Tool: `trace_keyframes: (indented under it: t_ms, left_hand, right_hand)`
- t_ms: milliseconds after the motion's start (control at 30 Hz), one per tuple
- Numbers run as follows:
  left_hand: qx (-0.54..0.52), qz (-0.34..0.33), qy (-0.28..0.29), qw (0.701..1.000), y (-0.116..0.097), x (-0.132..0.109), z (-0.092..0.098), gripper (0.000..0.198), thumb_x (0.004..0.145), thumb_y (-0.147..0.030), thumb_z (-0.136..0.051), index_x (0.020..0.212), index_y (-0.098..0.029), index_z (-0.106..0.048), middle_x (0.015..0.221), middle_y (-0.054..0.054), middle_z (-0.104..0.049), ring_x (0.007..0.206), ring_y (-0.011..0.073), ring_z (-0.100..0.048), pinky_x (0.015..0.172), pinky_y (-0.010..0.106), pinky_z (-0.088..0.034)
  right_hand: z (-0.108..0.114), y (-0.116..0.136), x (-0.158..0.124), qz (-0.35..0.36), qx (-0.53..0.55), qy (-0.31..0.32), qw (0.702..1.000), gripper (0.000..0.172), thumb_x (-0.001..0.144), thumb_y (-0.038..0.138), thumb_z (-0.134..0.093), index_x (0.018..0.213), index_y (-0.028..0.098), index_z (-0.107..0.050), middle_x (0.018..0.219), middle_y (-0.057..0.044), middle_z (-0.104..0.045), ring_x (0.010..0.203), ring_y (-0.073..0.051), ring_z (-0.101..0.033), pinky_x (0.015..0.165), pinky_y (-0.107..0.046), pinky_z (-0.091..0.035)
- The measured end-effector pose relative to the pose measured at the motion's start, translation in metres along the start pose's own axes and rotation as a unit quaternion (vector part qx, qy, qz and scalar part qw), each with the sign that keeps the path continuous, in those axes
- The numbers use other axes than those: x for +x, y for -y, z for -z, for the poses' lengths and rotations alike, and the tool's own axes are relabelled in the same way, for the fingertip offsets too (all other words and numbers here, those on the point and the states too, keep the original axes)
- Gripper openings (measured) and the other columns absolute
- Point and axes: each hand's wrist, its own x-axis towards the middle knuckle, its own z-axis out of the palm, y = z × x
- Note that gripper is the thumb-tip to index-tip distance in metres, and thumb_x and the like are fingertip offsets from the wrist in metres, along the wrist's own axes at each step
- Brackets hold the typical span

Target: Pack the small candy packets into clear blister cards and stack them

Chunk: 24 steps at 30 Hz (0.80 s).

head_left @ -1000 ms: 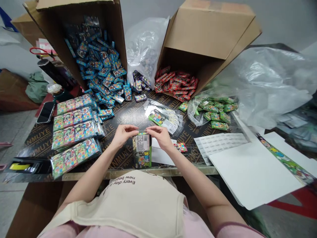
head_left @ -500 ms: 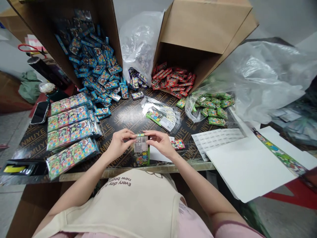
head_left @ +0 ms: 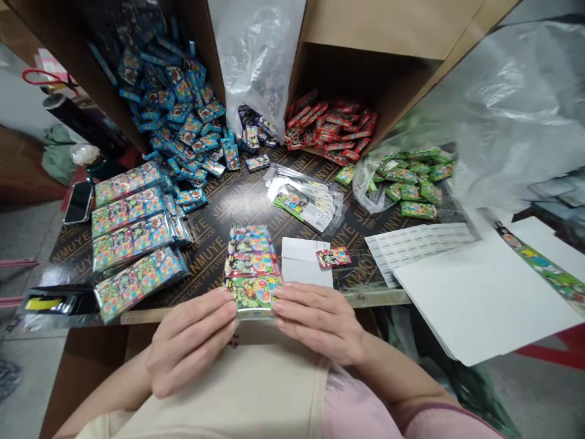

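Both my hands hold one clear plastic packet point(head_left: 251, 266) filled with small colourful boxes, blue at the top, red in the middle, green at the near end. My left hand point(head_left: 192, 338) pinches its near left corner with curled fingers. My right hand point(head_left: 320, 317) grips the near right corner. The packet lies lengthwise over the table's front edge point(head_left: 365, 299), face up. Beside it on the table lie a white card point(head_left: 301, 268) and one loose red small box point(head_left: 333, 257).
Rows of filled packets point(head_left: 132, 238) lie at the left. Tipped cartons spill blue boxes point(head_left: 183, 122) and red boxes point(head_left: 329, 131); green boxes point(head_left: 411, 183) sit in a plastic bag. Empty sleeves point(head_left: 304, 204), a label sheet point(head_left: 411, 244), white boards point(head_left: 484, 292), a phone point(head_left: 78, 201) and a tape dispenser point(head_left: 50, 302) surround them.
The packet was upright with its barcode side toward me while my fingers worked its top. Now it is turned face up, lowered toward me, and gripped at its near end.
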Motion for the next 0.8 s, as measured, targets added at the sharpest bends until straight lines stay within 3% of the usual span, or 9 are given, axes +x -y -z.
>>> trace_keyframes:
  t_ms: [100, 233, 333, 433, 533, 633, 800]
  left_hand:
    - [0.023, -0.063, -0.011, 0.998, 0.024, 0.014, -0.012, 0.035, 0.083, -0.006, -0.06, 0.114, -0.02, -0.065, 0.107, 0.009, -0.071, 0.1, 0.0229, -0.067, 0.079, 0.035, -0.06]
    - [-0.032, -0.024, -0.1, 0.994, 0.056, 0.033, -0.044, 0.023, 0.079, -0.002, -0.063, 0.093, -0.019, -0.068, 0.092, 0.007, -0.071, 0.081, 0.0174, -0.068, 0.067, 0.029, -0.057]
    - [-0.037, -0.001, -0.098, 0.994, 0.067, 0.041, -0.054, 0.016, 0.076, -0.004, -0.068, 0.083, -0.018, -0.068, 0.087, 0.006, -0.071, 0.076, 0.0156, -0.066, 0.064, 0.027, -0.055]
    - [-0.012, 0.004, -0.109, 0.994, 0.071, 0.046, -0.052, 0.01, 0.074, -0.01, -0.071, 0.072, -0.017, -0.065, 0.081, 0.004, -0.069, 0.07, 0.0136, -0.065, 0.06, 0.024, -0.052]
    - [-0.005, 0.026, -0.107, 0.994, 0.075, 0.053, -0.052, 0.009, 0.076, -0.013, -0.07, 0.071, -0.017, -0.064, 0.081, 0.004, -0.069, 0.072, 0.0137, -0.065, 0.063, 0.024, -0.052]
    - [-0.02, 0.063, -0.094, 0.993, 0.077, 0.06, -0.054, 0.005, 0.081, -0.016, -0.065, 0.081, -0.019, -0.069, 0.084, 0.004, -0.068, 0.076, 0.014, -0.065, 0.067, 0.026, -0.053]
    - [-0.062, 0.092, -0.078, 0.991, 0.077, 0.063, -0.062, 0.014, 0.083, -0.019, -0.063, 0.091, -0.023, -0.073, 0.086, 0.003, -0.066, 0.074, 0.0126, -0.063, 0.065, 0.024, -0.05]
  right_hand:
    - [-0.024, -0.011, -0.009, -0.076, 0.031, -0.079, 0.994, 0.021, 0.091, 0.013, -0.049, 0.102, 0.019, -0.066, 0.105, -0.01, -0.073, 0.104, -0.016, -0.067, 0.084, -0.029, -0.059]
    - [-0.046, -0.027, -0.021, -0.2, 0.06, -0.087, 0.974, 0.026, 0.091, 0.009, -0.048, 0.109, 0.018, -0.065, 0.11, -0.01, -0.071, 0.106, -0.015, -0.066, 0.083, -0.025, -0.057]
    - [-0.037, -0.042, -0.031, -0.269, 0.03, -0.068, 0.96, 0.029, 0.09, 0.016, -0.054, 0.118, 0.02, -0.062, 0.116, -0.009, -0.068, 0.11, -0.017, -0.063, 0.091, -0.03, -0.053]
    - [-0.011, -0.07, -0.053, -0.39, -0.094, -0.069, 0.914, 0.022, 0.089, 0.02, -0.055, 0.107, 0.022, -0.068, 0.104, -0.006, -0.071, 0.097, -0.02, -0.065, 0.089, -0.036, -0.051]
    - [0.01, -0.106, -0.085, -0.493, -0.214, 0.033, 0.842, 0.013, 0.082, 0.016, -0.06, 0.086, 0.018, -0.073, 0.087, -0.01, -0.069, 0.092, -0.027, -0.059, 0.084, -0.042, -0.046]
    - [0.017, -0.131, -0.114, -0.544, -0.252, 0.11, 0.793, 0.01, 0.079, 0.017, -0.065, 0.084, 0.016, -0.073, 0.087, -0.011, -0.067, 0.091, -0.027, -0.054, 0.083, -0.041, -0.041]
    - [0.009, -0.135, -0.133, -0.542, -0.245, 0.099, 0.797, 0.011, 0.081, 0.02, -0.062, 0.073, 0.018, -0.069, 0.083, -0.008, -0.065, 0.089, -0.024, -0.05, 0.082, -0.038, -0.036]
